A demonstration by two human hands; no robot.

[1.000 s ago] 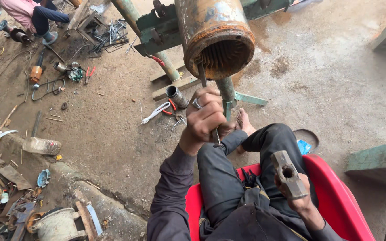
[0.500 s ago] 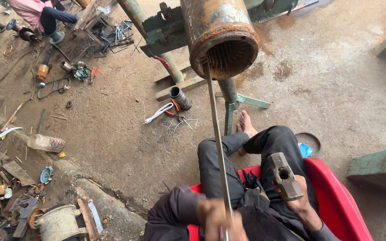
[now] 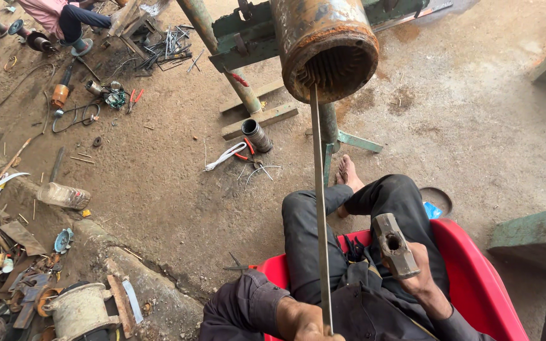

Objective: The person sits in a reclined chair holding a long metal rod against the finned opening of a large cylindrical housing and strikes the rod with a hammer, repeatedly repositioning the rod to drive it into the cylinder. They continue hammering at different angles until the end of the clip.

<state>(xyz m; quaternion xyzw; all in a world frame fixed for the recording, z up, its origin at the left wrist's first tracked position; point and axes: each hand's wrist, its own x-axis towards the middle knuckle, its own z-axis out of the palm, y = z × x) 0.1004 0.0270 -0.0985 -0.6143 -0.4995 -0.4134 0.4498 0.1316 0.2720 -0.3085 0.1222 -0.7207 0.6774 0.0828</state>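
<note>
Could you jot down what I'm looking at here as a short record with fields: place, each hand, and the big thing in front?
Place: dirt workshop floor, scattered tools
Seat: red plastic chair
Left hand: grips long thin metal rod, at frame bottom
Rod's far end: inside rusty cylindrical steel housing
Right hand: holds grey steel hammer over lap
Housing support: green metal stand
Nearby: another person, upper left

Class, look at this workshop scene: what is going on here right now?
A person sits in a red plastic chair on a dirt floor. The left hand holds a long thin metal rod whose far end enters a rusty steel cylinder. The right hand holds a grey metal hammer over the lap.
</note>
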